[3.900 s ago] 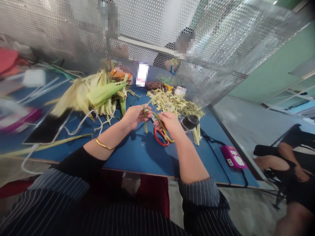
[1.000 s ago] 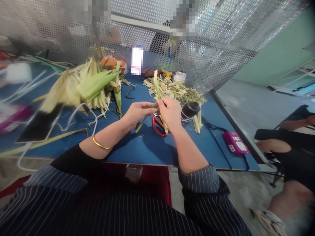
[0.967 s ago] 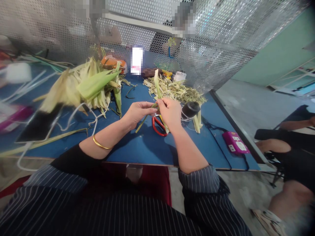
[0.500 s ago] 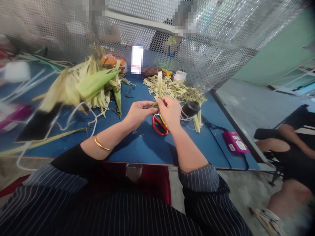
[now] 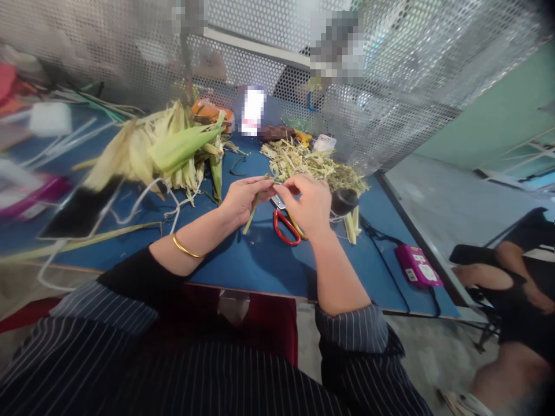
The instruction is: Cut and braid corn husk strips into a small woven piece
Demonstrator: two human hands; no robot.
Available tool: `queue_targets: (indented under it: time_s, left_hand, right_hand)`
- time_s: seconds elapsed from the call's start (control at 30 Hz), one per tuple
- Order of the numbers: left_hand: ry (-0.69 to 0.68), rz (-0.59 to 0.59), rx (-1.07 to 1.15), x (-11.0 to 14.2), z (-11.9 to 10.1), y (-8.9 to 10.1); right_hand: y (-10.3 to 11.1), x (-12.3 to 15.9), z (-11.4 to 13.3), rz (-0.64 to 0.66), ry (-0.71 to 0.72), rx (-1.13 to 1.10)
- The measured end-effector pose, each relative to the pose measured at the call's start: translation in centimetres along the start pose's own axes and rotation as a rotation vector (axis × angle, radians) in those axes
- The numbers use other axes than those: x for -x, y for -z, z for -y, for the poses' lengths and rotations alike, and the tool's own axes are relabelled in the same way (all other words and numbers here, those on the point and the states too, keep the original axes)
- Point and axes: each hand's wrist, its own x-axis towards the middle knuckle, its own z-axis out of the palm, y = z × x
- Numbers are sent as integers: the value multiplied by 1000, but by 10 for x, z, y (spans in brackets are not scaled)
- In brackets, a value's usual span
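A narrow green corn husk strip (image 5: 251, 217) is pinched in my left hand (image 5: 243, 199), its loose end hanging below the palm. My right hand (image 5: 309, 202) has its thumb and fingers closed on the same strip, close to the left fingertips. The exact spot where they meet is partly hidden by fingers. Under the right hand lie scissors (image 5: 286, 226) with red and yellow handles, blades partly covered. To the right of that hand stands a black spool (image 5: 346, 201) with pale string around its base.
A heap of corn husks (image 5: 173, 147) lies on the blue table (image 5: 229, 260) at left, beside a black tablet-like panel (image 5: 82, 214). Shredded husk (image 5: 314, 164) is piled behind my hands. A purple pack (image 5: 418, 266) sits far right. A person (image 5: 520, 271) sits beyond the table.
The husk piece that stood upright above my fingers is no longer raised; a strip now hangs below my left hand. The view has shifted slightly, and my right hand uncovers more of the scissors.
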Motion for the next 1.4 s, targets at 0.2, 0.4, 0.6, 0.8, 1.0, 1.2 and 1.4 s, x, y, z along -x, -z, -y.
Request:
queue_targets:
  time_s: [0.2,0.4,0.6,0.8,1.0,1.2,1.4]
  left_hand:
    - [2,-22,4,0,-1,0]
    - [3,-14,-42,-2,3,2]
    - [-125,-33,-74,-7,15,6]
    - [-124,-59,-160,-8,15,8]
    - [-46,-45,-60,-6,8,5]
    - [-55,-13,-20,-3,0,3]
    - [-93,29,-105,-6,3,7]
  right_hand:
    - [-14,2,-1,1,-8,49]
    - [-12,1,-2,33,-9,17]
    - [-14,6,8,104,118,142]
    - [-17,14,22,100,38,185]
    - [-20,13,21,157,-199,-211]
    - [-29,9,19,279,-593,-1014]
    - [-36,2,9,57,-1018,-1503]
